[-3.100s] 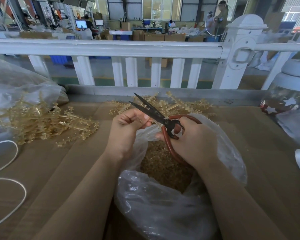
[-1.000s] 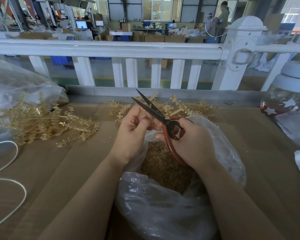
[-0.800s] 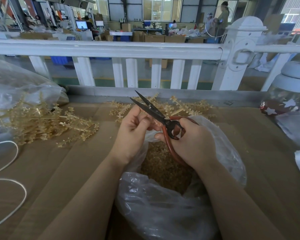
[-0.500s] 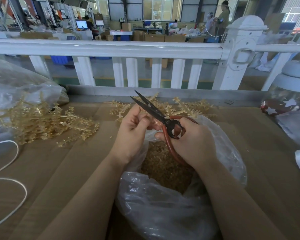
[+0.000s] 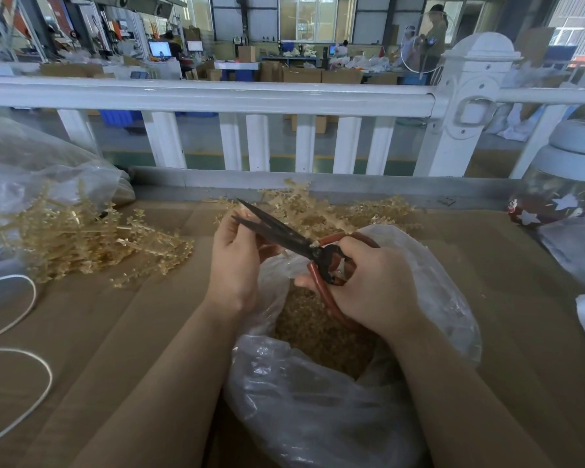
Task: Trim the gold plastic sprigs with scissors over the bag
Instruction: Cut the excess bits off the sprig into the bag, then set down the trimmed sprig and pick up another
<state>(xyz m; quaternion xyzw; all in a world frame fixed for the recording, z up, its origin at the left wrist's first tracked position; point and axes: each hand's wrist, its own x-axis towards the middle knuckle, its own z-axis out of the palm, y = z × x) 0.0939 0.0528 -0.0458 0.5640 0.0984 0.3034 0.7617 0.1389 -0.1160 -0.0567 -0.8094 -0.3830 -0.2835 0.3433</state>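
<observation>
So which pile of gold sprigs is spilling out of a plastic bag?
The pile on the left: it spreads from the mouth of the clear bag lying there. The pile at the back lies loose by the rail.

The scissors are made of dark, matt metal at the blades, while their looped handles are covered in a smooth red-brown coating. The bag is of thin, clear plastic film, creased and glossy where light is caught. It is filled with fine gold trimmings of a grainy look. The gold sprigs on the left are of moulded plastic with a dull metallic sheen. The table is covered with matt brown cardboard. The fence at the far side is finished in smooth, glossy white paint. A white cord lies at the near left.
</observation>
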